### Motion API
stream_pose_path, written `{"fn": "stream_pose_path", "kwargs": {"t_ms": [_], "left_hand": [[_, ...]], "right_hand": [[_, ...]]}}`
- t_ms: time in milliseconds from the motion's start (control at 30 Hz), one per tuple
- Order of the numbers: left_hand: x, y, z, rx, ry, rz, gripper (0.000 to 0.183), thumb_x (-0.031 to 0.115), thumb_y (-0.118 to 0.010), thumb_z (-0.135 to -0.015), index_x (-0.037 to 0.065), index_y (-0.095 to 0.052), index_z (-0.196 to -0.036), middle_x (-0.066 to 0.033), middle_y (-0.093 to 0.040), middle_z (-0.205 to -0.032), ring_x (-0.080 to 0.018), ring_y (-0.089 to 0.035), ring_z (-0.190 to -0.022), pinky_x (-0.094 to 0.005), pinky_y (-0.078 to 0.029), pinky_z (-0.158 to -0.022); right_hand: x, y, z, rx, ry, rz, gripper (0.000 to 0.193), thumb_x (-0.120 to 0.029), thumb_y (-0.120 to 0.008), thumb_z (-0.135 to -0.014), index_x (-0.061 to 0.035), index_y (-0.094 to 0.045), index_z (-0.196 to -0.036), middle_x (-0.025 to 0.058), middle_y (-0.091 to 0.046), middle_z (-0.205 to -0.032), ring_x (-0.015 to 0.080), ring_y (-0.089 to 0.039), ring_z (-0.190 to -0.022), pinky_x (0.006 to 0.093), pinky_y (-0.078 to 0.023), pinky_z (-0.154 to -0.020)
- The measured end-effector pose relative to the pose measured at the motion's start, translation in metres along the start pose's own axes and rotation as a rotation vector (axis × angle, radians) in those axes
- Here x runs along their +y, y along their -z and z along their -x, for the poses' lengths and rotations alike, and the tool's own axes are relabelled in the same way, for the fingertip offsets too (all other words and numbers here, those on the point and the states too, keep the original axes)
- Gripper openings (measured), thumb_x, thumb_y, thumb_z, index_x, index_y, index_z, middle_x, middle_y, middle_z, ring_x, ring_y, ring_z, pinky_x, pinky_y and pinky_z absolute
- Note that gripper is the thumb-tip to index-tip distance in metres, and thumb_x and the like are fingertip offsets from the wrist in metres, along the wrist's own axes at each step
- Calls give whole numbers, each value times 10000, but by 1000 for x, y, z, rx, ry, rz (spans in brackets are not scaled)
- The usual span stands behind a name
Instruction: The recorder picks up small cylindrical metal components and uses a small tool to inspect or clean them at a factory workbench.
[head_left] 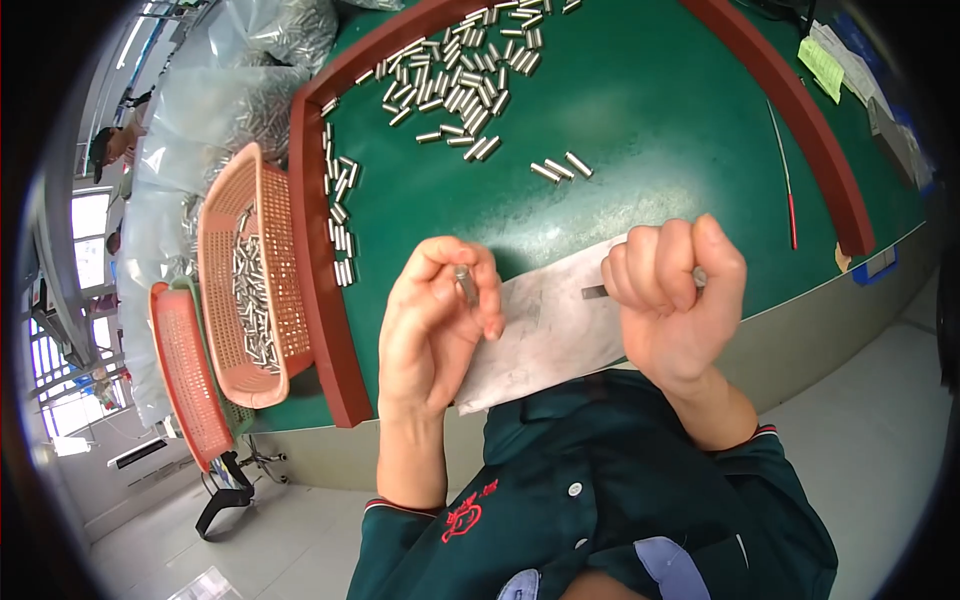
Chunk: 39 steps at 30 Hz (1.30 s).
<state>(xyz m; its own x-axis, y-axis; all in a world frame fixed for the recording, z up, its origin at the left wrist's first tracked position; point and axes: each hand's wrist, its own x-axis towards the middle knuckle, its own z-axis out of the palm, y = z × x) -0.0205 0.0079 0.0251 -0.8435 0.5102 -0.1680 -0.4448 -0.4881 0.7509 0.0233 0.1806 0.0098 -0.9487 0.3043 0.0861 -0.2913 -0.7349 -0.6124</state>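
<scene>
My left hand (437,318) pinches a small silver metal cylinder (466,284) between thumb and fingertips, held above the near edge of the green table (650,110). My right hand (672,292) is closed in a fist around a thin dark metal tool (594,292), whose end pokes out to the left. Both hands hover over a white sheet of paper (545,335) lying at the table's front edge. Many loose silver cylinders (460,75) lie scattered on the far part of the green mat.
A dark red raised border (318,300) frames the mat. An orange mesh basket (250,280) with cylinders stands at the left, a second orange basket (188,375) below it. Clear bags of cylinders (230,110) pile at far left. A thin red-tipped rod (786,185) lies right.
</scene>
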Motion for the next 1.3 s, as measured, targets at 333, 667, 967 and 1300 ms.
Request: {"fn": "stream_pose_path", "kwargs": {"t_ms": [333, 667, 967, 1300], "left_hand": [[0, -21, -70, 40, -382, -1591, 176, 49, -636, -728, 31, -599, -900, -9, -348, -524, -87, -351, -476, -249, -301, -460], [0, -19, -55, -66, -333, -1700, 106, 55, -628, -722, -12, -561, -770, -90, -445, -508, -166, -394, -440, -303, -337, -448], [-16, -6, 4, 65, -175, -1424, 88, 15, -667, -703, -12, -587, -729, -14, -363, -483, -84, -302, -445, -241, -266, -419], [-20, -1, 6, 83, -250, -1394, 77, 1, -662, -685, -5, -587, -700, -66, -508, -546, -151, -435, -449, -268, -349, -435]], "right_hand": [[-5, 2, 1, 23, -9, -39, 412, -212, -310, -877, -114, -236, -483, -23, -233, -434, 72, -170, -422, 250, -161, -408], [-8, -1, -1, -22, -22, 25, 421, -261, -265, -882, -148, -236, -477, -39, -243, -418, 77, -139, -395, 251, -178, -415], [10, -16, -14, -28, -115, 49, 429, -251, -266, -884, -137, -242, -471, -33, -244, -414, 75, -139, -396, 249, -155, -394], [16, -11, -15, -71, -126, 52, 425, -258, -251, -895, -139, -246, -487, -35, -250, -423, 76, -143, -403, 246, -160, -396]]}}
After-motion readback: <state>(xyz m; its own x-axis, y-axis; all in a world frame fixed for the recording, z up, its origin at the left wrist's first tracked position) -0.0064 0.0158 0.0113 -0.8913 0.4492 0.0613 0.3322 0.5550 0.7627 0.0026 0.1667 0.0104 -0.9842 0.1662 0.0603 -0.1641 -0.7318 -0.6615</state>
